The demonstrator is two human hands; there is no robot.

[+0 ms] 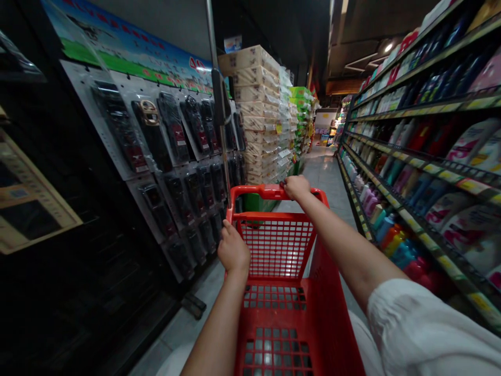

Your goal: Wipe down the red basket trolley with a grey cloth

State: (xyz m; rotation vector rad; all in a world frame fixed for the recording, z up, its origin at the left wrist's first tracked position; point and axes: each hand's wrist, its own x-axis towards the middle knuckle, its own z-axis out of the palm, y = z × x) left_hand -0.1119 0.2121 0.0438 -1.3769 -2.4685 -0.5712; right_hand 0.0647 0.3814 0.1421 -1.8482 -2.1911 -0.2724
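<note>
A red plastic shopping cart (pixel 332 303) with grid-patterned panels stretches out in front of me. My right hand (pixel 297 187) is closed over the right part of its far top handle bar (pixel 256 192). On the left side, my left hand (pixel 234 249) wraps round the cart's upper edge, just below the corner of the handle. Some fingertips of both hands are hidden behind the red plastic. Through the grid panel (pixel 274 248) the grey floor shows.
Packaged belts (pixel 172 125) hang on a rack at left, beside a metal pole (pixel 213 47) with a base on the floor. Stacked tissue packs (pixel 258 104) stand beyond. Shelves (pixel 442 177) of bottles line the right. A tiled aisle (pixel 319 175) runs ahead.
</note>
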